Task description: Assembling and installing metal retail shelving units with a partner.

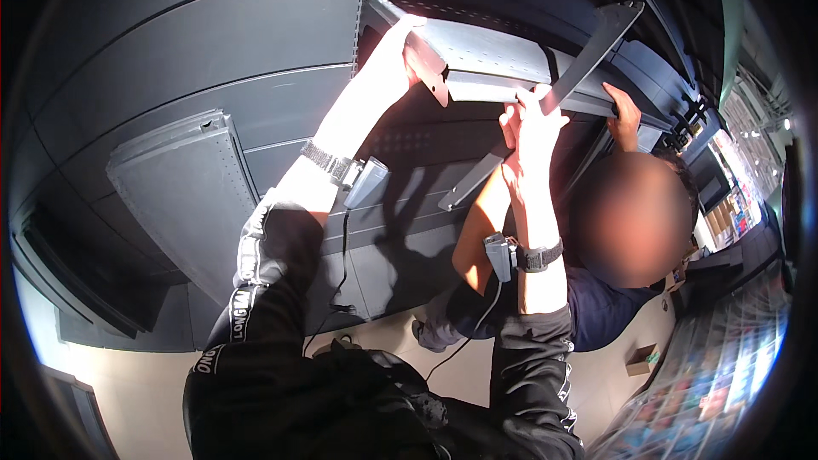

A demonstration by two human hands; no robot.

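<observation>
Grey metal shelf panel [503, 55] sits overhead against the dark wall unit; the left hand [394, 51] grips its left end, the right hand [532, 123] pinches its front bracket [588, 51]. A co-worker's hand [626, 111] supports the far side. Colourful packages [724, 375] line the lower-right rack; a small brown box [641, 359] lies on the floor.

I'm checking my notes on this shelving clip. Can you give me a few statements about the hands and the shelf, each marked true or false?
1. The left hand grips the left end of the grey metal shelf. True.
2. The right hand hangs free below the shelf. False: it is raised to the shelf's front edge, beside the dark bracket.
3. A co-worker's hand also holds the shelf farther right. True.
4. Both wrists are bare. False: each carries a strapped grey device with a cable.
5. Another grey shelf panel leans at the left. True.
</observation>
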